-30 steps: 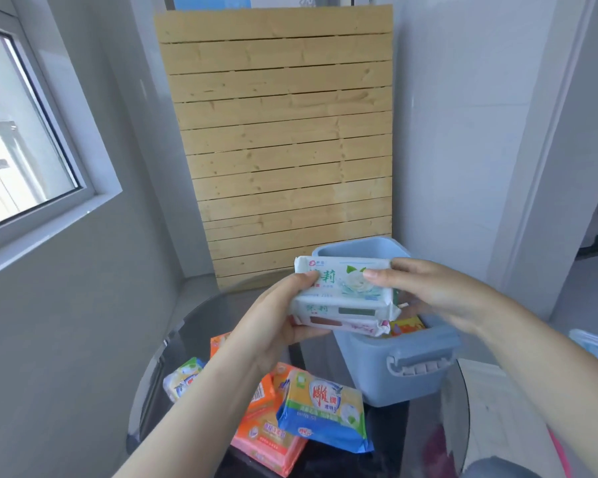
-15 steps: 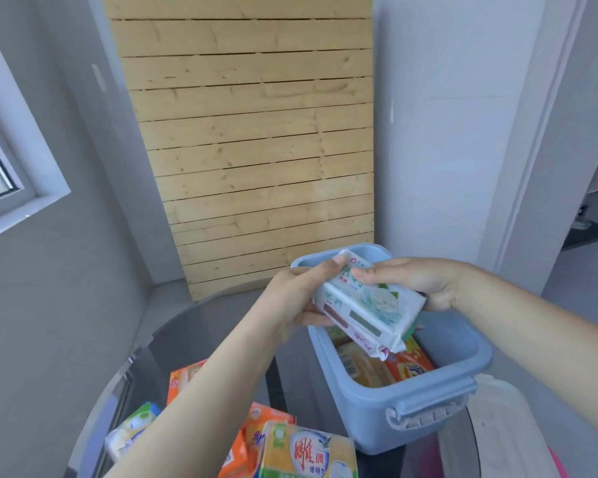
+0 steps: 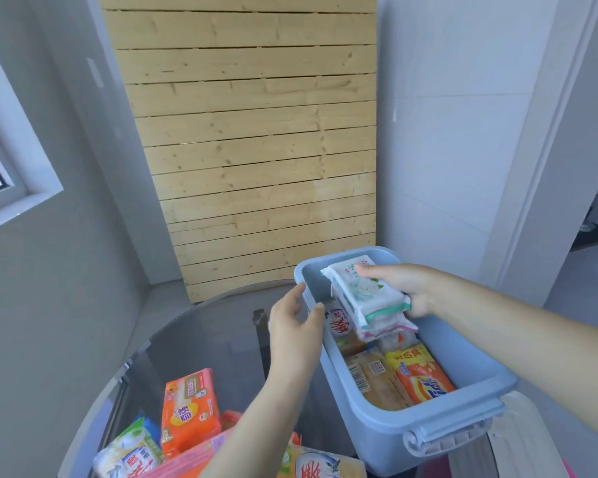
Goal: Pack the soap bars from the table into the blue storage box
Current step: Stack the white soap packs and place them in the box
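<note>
Head view: nearest us, wrapped soap bars [image 3: 190,408] wait on the glass table [image 3: 204,339]. Our left hand [image 3: 296,326] hovers open, empty. Farther, our right hand [image 3: 403,288] grips two white soap packs [image 3: 366,294] over the blue storage box [image 3: 425,429]; next we lower and release.

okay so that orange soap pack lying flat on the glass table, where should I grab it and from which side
Judging by its pose, grip the orange soap pack across its two long edges, coming from above. It lies flat, face up, with its far end clear. Other packs crowd its near end.
</note>
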Available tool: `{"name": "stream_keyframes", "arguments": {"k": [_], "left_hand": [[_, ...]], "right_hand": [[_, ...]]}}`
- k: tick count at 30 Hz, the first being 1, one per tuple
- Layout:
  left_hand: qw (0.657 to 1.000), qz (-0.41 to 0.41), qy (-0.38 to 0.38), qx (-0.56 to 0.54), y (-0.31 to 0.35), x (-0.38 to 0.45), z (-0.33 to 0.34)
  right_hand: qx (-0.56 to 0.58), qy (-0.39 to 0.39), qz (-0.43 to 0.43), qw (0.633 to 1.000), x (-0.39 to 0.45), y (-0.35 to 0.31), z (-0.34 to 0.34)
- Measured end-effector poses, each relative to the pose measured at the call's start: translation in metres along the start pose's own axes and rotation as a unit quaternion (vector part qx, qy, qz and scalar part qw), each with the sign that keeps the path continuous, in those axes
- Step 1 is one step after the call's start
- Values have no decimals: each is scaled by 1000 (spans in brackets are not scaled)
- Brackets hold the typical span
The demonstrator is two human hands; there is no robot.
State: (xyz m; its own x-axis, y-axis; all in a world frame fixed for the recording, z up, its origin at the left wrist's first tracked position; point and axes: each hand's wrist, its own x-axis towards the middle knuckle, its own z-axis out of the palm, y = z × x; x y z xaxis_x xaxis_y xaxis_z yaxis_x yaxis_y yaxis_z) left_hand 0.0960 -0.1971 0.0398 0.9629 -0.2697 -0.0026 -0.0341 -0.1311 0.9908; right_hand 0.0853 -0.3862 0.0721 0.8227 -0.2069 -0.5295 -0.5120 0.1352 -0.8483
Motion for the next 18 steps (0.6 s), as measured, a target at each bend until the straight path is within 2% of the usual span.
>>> {"name": "stream_keyframes", "arguments": {"k": [5, 9, 13, 15, 18], "left_hand": [[995, -55, -40, -74, -8, 4, 5], [991, -63, -51, -105, -9, 6, 3], [991, -61, -47, -106, -10, 5, 5], [992, -64, -47, -101, -10, 5, 6], [992, -69, -55, -90, -5, 2, 3]], "right_hand": [[-40, 57, -18, 997, 23, 5, 33], [-85, 75, -37, 993, 35, 11, 46], [-228, 156, -38, 960, 37, 15, 45], [-273, 150, -37, 950, 35, 14, 41], [-285, 107, -24, 952, 29, 13, 37]]}}
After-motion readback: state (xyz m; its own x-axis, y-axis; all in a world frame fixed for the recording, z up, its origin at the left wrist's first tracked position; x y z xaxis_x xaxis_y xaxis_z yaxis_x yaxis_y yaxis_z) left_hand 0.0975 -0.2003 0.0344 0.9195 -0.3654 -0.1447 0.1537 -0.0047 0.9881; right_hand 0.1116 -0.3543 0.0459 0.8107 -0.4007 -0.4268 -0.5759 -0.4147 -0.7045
